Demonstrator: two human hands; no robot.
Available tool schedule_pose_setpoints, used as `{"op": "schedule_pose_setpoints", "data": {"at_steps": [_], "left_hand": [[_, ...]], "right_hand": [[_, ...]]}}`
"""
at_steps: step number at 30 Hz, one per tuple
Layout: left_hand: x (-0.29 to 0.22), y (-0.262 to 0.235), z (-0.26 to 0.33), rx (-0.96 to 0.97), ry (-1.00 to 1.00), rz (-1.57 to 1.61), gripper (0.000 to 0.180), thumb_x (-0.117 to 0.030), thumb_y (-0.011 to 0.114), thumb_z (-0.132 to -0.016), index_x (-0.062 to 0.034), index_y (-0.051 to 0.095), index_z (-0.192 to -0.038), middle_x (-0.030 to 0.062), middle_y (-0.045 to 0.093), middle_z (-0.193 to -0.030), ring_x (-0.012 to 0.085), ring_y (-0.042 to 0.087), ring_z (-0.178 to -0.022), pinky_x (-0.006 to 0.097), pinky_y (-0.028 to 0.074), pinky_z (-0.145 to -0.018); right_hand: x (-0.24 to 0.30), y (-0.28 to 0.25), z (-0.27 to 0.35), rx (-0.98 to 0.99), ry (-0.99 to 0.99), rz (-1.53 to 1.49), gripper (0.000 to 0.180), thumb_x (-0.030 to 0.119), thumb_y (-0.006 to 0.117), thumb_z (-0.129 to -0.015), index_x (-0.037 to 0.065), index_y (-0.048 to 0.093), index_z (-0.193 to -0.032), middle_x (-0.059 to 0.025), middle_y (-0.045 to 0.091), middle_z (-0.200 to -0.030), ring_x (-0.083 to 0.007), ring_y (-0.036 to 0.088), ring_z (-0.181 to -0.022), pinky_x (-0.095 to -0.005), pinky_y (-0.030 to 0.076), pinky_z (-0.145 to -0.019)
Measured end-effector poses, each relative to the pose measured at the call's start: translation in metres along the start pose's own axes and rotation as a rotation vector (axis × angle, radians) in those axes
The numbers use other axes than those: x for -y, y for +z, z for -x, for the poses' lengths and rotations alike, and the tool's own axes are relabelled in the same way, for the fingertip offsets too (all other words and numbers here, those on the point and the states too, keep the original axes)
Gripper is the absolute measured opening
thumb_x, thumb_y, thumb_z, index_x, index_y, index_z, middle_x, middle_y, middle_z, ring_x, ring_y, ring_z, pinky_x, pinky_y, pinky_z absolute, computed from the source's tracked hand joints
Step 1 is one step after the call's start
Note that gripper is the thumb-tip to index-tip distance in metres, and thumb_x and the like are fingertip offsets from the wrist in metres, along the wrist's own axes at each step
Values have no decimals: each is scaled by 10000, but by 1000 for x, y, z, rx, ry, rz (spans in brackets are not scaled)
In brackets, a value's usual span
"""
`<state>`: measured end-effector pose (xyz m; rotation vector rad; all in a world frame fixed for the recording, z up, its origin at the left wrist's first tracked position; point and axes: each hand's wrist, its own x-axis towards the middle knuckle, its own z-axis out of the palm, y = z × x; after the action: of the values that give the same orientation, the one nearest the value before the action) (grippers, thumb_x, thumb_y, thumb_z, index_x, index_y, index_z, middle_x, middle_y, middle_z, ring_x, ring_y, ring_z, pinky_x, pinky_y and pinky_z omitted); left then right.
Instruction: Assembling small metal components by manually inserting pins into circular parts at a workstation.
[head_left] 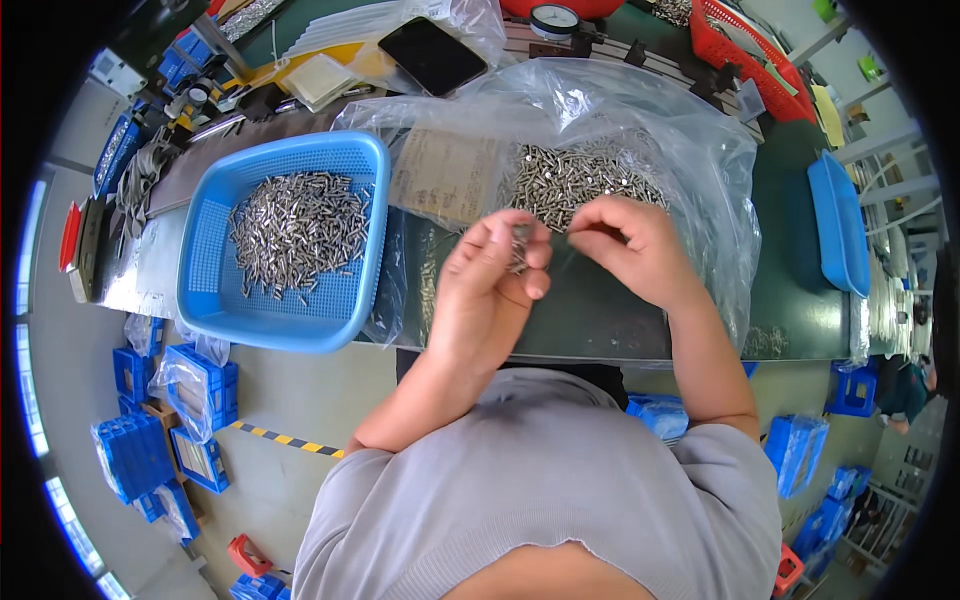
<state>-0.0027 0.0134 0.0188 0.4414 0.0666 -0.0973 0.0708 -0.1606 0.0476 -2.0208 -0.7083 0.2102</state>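
Note:
Several small metal pins [519, 248] lie in my left hand [492, 265], its fingers curled round them. Close by on the right, my right hand [640, 248] has its thumb and fingertips pinched together; whatever may be between them is too small to make out. Just beyond both hands, a heap of loose metal pins [570, 180] rests on a clear plastic bag [700, 180]. To the left stands a blue perforated basket [360, 290] holding a large pile of similar metal pins [300, 235].
A brown paper label [445, 175] lies by the heap. Behind it are a black phone [433, 55] and a dial gauge [553, 20]. A red basket [750, 60] and a blue tray [838, 225] stand on the right. Blue crates [135, 455] sit on the floor at left.

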Motion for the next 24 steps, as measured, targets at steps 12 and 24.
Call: {"op": "schedule_pose_setpoints", "data": {"at_steps": [12, 24], "left_hand": [[-26, -22, 43, -44, 72, -11, 231, -182, 488, -955, 5, 535, -1081, 117, 516, -991, 136, 461, -772, 205, 414, -586], [-22, -31, 59, 0, -219, -130, 178, -144, 495, -945, -2, 549, -1038, 110, 579, -957, 144, 530, -774, 249, 449, -599]], "right_hand": [[16, 12, -3, 399, 363, -55, 168, 163, 563, -893, 2, 604, -918, -42, 622, -769, -109, 605, -601, -255, 491, -494], [11, 46, -52, 483, 258, -252, 214, 206, 564, -910, 2, 603, -962, -44, 634, -868, -119, 624, -804, -252, 502, -707]]}}
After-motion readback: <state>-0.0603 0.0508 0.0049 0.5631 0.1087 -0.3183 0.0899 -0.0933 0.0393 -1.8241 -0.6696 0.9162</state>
